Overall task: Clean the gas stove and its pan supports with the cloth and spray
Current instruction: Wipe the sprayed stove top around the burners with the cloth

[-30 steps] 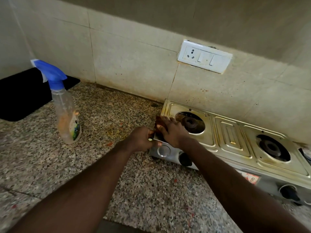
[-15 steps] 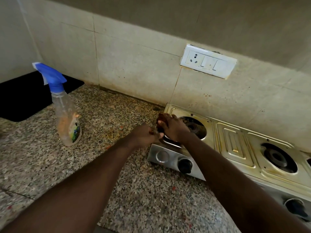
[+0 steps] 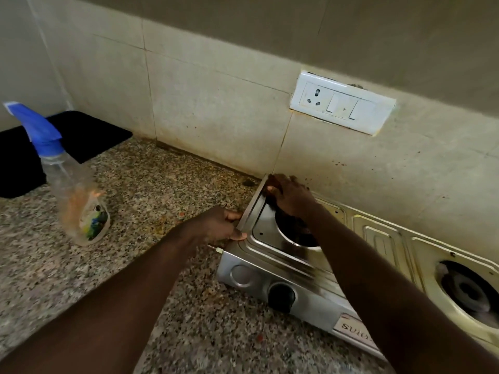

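On the speckled desk (image 3: 40,252) I count 1 gas stove (image 3: 270,268), 1 spray bottle (image 3: 75,190) and 1 black mat (image 3: 81,136). There is 1 white socket plate (image 3: 343,109) on the tiled wall. The stove shows 2 burner wells, the left one half hidden by the right arm, and 1 black knob (image 3: 280,296) on its front.

There are 2 hands at work. The left hand (image 3: 216,228) grips the stove's left edge, thumb on the top rim and fingers curled round the side. The right hand (image 3: 291,198) sits on the stove's back left corner, fingers bent over a dark cloth (image 3: 270,181). The cloth is mostly hidden beneath that hand, with only a bit showing at the fingertips. The spray bottle stands upright, well apart, left of both hands.
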